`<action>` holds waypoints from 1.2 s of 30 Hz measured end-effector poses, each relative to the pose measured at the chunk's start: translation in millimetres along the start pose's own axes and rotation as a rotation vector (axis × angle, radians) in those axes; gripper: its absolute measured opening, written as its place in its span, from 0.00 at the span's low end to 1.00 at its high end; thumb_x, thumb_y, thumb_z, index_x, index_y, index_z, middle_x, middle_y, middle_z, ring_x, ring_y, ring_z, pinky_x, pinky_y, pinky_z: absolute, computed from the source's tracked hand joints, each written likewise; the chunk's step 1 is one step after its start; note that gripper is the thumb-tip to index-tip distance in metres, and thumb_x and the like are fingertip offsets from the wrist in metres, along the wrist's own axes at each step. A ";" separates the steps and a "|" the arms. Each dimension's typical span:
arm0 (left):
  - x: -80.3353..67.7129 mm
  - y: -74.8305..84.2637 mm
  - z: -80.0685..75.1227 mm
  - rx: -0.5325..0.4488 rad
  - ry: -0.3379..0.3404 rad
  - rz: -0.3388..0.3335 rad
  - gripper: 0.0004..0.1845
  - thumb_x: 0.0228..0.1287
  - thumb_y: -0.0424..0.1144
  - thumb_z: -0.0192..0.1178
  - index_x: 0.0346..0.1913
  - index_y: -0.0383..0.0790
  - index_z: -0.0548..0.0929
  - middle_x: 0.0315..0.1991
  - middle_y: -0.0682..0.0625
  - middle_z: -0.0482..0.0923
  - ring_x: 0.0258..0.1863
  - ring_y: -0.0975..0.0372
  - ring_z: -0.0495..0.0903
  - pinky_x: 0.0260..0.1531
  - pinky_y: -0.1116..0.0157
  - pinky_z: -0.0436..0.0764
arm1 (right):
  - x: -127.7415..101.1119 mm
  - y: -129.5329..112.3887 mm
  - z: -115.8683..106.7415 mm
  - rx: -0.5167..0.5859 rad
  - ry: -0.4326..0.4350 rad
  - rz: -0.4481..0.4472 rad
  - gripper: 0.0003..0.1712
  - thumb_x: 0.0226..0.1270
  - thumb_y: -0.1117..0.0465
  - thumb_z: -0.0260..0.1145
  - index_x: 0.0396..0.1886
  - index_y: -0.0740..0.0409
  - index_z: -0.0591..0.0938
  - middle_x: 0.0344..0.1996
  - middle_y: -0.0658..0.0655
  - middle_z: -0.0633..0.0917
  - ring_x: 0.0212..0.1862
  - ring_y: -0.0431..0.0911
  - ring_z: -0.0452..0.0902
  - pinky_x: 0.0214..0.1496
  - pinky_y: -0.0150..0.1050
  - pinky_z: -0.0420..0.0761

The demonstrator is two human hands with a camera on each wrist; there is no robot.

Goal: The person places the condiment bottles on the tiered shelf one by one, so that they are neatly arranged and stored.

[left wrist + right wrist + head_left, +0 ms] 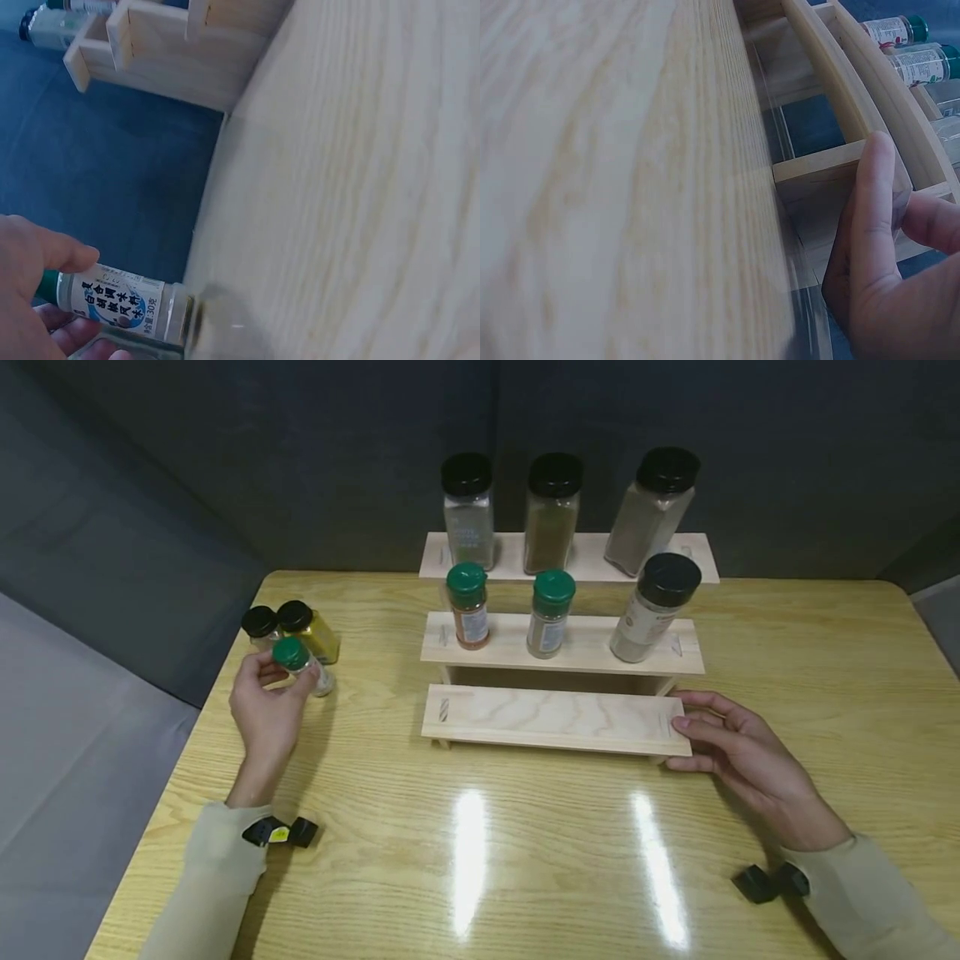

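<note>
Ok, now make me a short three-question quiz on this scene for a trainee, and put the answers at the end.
1. Multiple choice: What is the left hand holding?
A) a black-capped jar
B) a green-capped jar
C) a wooden tier

2. True or false: In the head view, the right hand grips the left end of the front tier.

3. Count: How many jars stand on the middle tier, and how many of those have green caps?

Key:
1. B.
2. False; the right hand grips the right end of the front tier.
3. Three, two of them with green caps.
</note>
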State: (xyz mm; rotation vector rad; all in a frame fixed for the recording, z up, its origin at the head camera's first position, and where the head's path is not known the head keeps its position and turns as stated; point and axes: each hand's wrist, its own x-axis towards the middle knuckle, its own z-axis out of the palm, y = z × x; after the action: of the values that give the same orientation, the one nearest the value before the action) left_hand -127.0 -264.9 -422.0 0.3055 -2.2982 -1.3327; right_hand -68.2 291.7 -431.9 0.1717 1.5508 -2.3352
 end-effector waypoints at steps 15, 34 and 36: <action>-38.6 56.5 4.6 -0.284 -0.152 0.322 0.23 0.60 0.18 0.73 0.58 0.19 0.80 0.51 0.45 0.81 0.48 0.59 0.83 0.46 0.73 0.88 | 2.3 -0.4 -0.5 -0.004 0.003 0.005 0.15 0.83 0.75 0.61 0.59 0.55 0.84 0.60 0.53 0.73 0.49 0.41 0.80 0.50 0.48 0.92; -85.2 148.8 72.6 -0.436 -0.617 0.500 0.25 0.61 0.22 0.77 0.60 0.27 0.81 0.53 0.41 0.81 0.51 0.52 0.85 0.48 0.57 0.92 | 0.4 0.0 -0.1 -0.002 -0.001 0.002 0.16 0.84 0.76 0.58 0.58 0.55 0.84 0.56 0.53 0.75 0.50 0.42 0.82 0.48 0.48 0.93; -90.1 158.1 82.8 -0.440 -0.662 0.511 0.26 0.61 0.23 0.77 0.61 0.28 0.81 0.53 0.41 0.81 0.51 0.52 0.85 0.49 0.60 0.91 | 0.8 -0.1 0.5 -0.003 -0.009 0.000 0.17 0.84 0.76 0.58 0.59 0.55 0.84 0.52 0.54 0.78 0.49 0.43 0.82 0.49 0.48 0.93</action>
State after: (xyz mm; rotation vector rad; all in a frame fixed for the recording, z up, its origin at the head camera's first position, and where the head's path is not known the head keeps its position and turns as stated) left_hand -83.7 -85.2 -345.9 -0.9272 -2.2194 -1.7538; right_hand -68.9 291.2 -431.9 0.1598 1.5504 -2.3307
